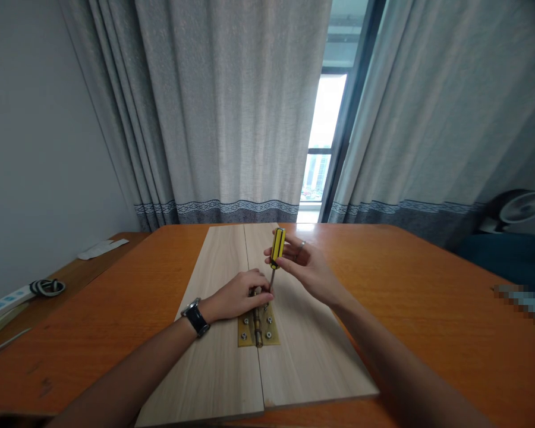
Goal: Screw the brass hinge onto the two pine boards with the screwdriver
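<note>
A person's right hand [311, 270] grips a yellow-and-black screwdriver [278, 248] by its handle, the shaft angled down toward a brass-coloured hinge [257, 324] that straddles the seam between 2 pale wooden boards [301, 345] on an orange-brown table [383, 267]. The left hand [238, 293] lies over the hinge's far end, thumb and fingers bunched beside the shaft; whether they pinch anything cannot be told. The driver's tip is also hidden. A tilted push could make it slip, jabbing those close fingertips or gouging wood. Uneven pressure might shift the boards and skew the hinge; a poorly seated tip could chew the screws [269, 320].
</note>
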{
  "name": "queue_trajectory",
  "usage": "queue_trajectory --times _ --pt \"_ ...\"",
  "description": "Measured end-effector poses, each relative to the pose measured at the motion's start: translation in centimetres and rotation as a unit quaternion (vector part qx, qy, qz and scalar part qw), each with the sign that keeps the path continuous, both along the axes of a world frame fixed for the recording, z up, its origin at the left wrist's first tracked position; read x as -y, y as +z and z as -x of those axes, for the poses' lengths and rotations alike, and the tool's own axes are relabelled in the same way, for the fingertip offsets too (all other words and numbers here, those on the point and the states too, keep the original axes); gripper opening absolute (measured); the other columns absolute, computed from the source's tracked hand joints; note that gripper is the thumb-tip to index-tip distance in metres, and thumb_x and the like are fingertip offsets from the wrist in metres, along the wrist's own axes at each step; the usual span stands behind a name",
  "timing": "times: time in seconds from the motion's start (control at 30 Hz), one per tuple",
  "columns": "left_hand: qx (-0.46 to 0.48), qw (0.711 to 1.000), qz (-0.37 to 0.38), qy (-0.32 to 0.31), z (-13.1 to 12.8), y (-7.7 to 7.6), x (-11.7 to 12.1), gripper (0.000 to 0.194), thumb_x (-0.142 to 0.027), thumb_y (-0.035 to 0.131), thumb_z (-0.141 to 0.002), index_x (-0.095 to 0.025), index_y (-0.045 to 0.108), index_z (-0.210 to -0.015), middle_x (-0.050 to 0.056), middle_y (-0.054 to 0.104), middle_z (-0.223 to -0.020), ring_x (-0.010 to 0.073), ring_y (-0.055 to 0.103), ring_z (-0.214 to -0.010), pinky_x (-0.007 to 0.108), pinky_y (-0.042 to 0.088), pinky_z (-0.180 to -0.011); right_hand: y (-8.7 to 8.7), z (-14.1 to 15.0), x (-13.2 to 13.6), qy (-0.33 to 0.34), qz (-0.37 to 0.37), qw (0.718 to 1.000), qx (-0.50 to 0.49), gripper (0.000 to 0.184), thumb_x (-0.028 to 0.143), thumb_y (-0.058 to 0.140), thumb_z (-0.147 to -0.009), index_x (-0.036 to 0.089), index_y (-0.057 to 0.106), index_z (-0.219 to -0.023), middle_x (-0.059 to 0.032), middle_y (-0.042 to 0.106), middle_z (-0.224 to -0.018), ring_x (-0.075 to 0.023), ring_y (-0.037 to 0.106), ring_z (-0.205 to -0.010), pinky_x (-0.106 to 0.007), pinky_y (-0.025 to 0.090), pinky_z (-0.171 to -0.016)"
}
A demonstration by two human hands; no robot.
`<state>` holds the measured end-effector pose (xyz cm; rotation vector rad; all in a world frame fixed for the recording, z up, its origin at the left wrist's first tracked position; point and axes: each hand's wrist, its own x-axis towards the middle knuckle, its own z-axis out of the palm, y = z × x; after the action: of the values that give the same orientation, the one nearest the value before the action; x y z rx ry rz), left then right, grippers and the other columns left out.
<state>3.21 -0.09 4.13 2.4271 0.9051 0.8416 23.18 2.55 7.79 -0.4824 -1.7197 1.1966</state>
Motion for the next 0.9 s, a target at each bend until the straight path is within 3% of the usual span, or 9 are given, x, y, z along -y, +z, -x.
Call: queue_trajectory --times 0.13,0.3,0.4,0.47,0.6,0.7,0.77,0.9 --pt "-0.008 1.000 0.008 0.013 -0.1 0.1 0.0 0.019 -0.028 0.058 -0.095 -0.016 0.062 -0.081 0.003 0.060 -0.082 0.0156 0.057 -0.081 0.027 0.045 -0.076 0.4 0.0 0.4 0.011 -0.018 1.000 -0.002 0.045 0.033 0.065 -0.089 0.021 0.055 -0.131 -0.0089 0.069 -0.108 -0.0199 0.067 -0.095 -0.042 0.053 -0.090" --pt "-0.026 1.000 -0.005 0.012 -0.3 0.2 0.1 0.023 -0.032 0.056 -0.096 -0.016 0.059 -0.080 0.003 0.060 -0.083 0.0169 0.057 -0.083 0.029 0.046 -0.079 -0.2 0.1 -0.1 -0.075 -0.042 0.994 0.063 0.038 0.036 0.069 -0.084 0.021 0.065 -0.119 -0.0052 0.066 -0.100 -0.0188 0.063 -0.092 -0.037 0.052 -0.084" --pt "-0.021 0.999 0.000 0.024 -0.4 0.2 0.1 0.026 -0.035 0.056 -0.096 -0.017 0.059 -0.078 0.003 0.059 -0.081 0.0166 0.056 -0.081 0.028 0.045 -0.076 -0.5 0.2 -0.4 -0.096 -0.024 0.993 0.061 0.047 0.037 0.073 -0.081 0.019 0.063 -0.123 -0.0035 0.067 -0.091 -0.0185 0.064 -0.084 -0.039 0.053 -0.083" --pt "-0.012 0.999 0.013 0.034 -0.5 0.3 0.1 0.028 -0.035 0.055 -0.097 -0.016 0.059 -0.077 0.002 0.059 -0.079 0.0163 0.056 -0.080 0.027 0.044 -0.074 -0.4 0.2 -0.4 -0.076 -0.006 0.996 0.042 0.052 0.038 0.073 -0.081 0.017 0.060 -0.127 -0.0045 0.069 -0.092 -0.0192 0.067 -0.084 -0.041 0.054 -0.084" --pt "-0.014 0.999 0.025 0.030 -0.7 0.3 0.1 0.031 -0.034 0.054 -0.098 -0.016 0.058 -0.073 0.001 0.058 -0.075 0.0154 0.055 -0.077 0.026 0.042 -0.071 0.1 0.3 0.1 0.008 0.021 1.000 0.020 0.043 0.039 0.065 -0.089 0.019 0.059 -0.126 -0.0102 0.069 -0.112 -0.0205 0.069 -0.095 -0.043 0.054 -0.091" --pt "-0.017 0.999 0.012 0.034 -0.7 0.3 0.0 0.030 -0.032 0.056 -0.096 -0.016 0.056 -0.071 0.000 0.058 -0.074 0.0154 0.054 -0.077 0.026 0.042 -0.072 0.2 0.4 0.3 0.022 0.021 0.999 0.018 0.046 0.039 0.062 -0.091 0.022 0.053 -0.133 -0.0103 0.065 -0.120 -0.0205 0.067 -0.102 -0.043 0.052 -0.096" --pt "-0.009 0.999 0.005 0.037 -0.6 0.2 0.0 0.027 -0.031 0.058 -0.095 -0.016 0.057 -0.072 0.001 0.059 -0.076 0.0160 0.055 -0.080 0.027 0.043 -0.074 -0.1 0.5 0.2 -0.014 -0.004 0.999 0.035 0.051 0.037 0.065 -0.088 0.023 0.052 -0.135 -0.0084 0.064 -0.117 -0.0195 0.065 -0.101 -0.041 0.052 -0.093" --pt "0.001 0.999 0.001 0.041 -0.5 0.1 0.1 0.028 -0.033 0.058 -0.096 -0.016 0.058 -0.074 0.002 0.060 -0.081 0.0166 0.057 -0.083 0.027 0.044 -0.075 -0.6 0.5 -0.3 -0.106 -0.040 0.988 0.101 0.044 0.032 0.071 -0.082 0.021 0.062 -0.123 -0.0037 0.064 -0.096 -0.0174 0.061 -0.084 -0.037 0.053 -0.082"
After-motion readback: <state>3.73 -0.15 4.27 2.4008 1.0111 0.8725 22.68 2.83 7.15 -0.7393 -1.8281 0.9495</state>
